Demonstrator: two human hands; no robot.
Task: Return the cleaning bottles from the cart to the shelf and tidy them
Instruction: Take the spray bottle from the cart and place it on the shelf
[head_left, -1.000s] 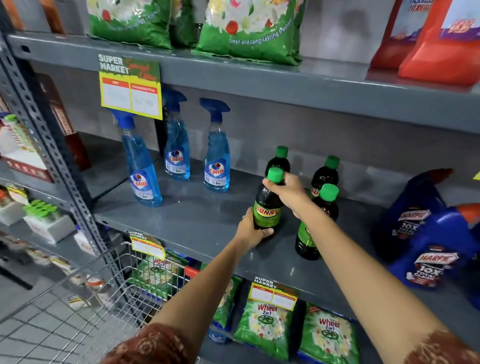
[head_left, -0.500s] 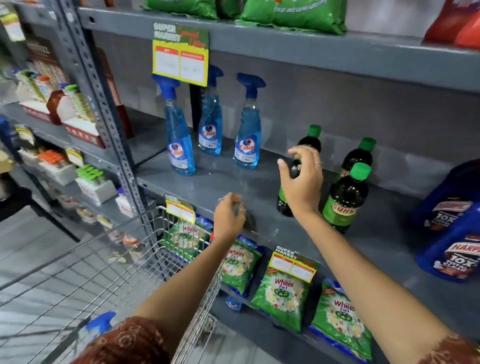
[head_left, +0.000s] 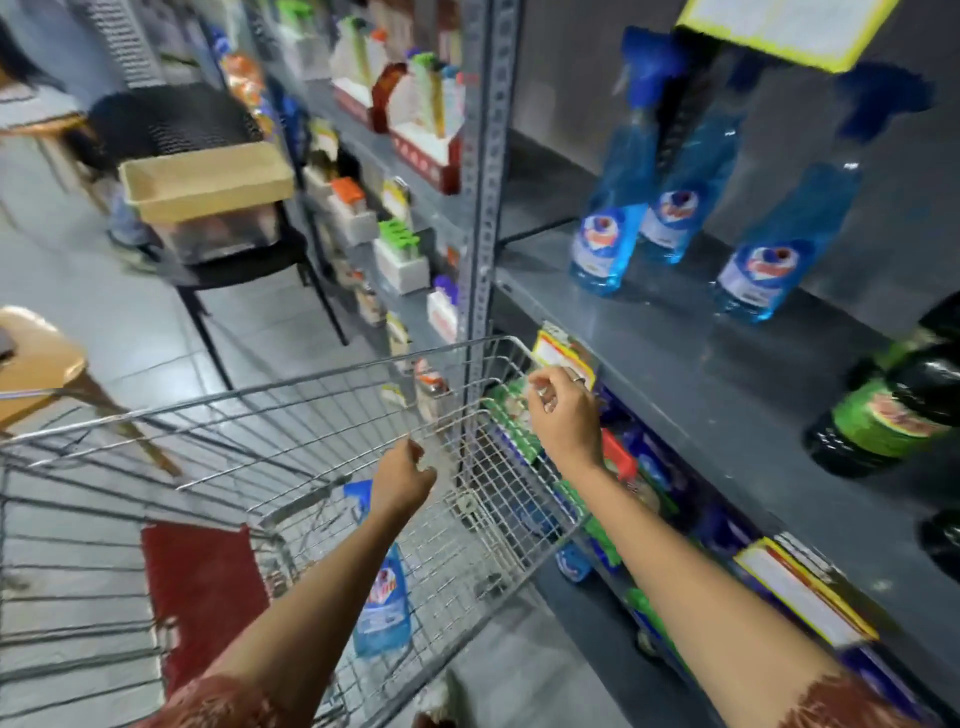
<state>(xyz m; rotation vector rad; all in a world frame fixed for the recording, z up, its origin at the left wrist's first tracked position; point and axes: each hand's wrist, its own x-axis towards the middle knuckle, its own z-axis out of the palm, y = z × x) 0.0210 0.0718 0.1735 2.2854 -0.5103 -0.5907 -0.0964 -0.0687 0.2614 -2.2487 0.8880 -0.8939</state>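
A wire shopping cart (head_left: 311, 415) stands left of the grey shelf (head_left: 701, 374). One blue spray bottle (head_left: 382, 608) lies inside the cart, partly behind my left forearm. My left hand (head_left: 402, 480) hovers over the cart just above that bottle, fingers loosely curled and empty. My right hand (head_left: 563, 410) is at the cart's far corner by the shelf edge, fingers apart, holding nothing. Three blue spray bottles (head_left: 613, 208) stand on the shelf. Dark green-labelled bottles (head_left: 893, 410) stand at the right edge.
A slotted steel upright (head_left: 483, 182) separates two shelf bays. Green detergent packs (head_left: 511, 415) fill the lower shelf behind the cart. A black chair with a beige tray (head_left: 208, 179) stands in the aisle, a wooden stool (head_left: 36, 358) at left, a red mat (head_left: 202, 587) under the cart.
Both hands left the dark bottles on the shelf and came down and left to the cart. My view swung left and down, bringing the cart and its blue bottle into sight.
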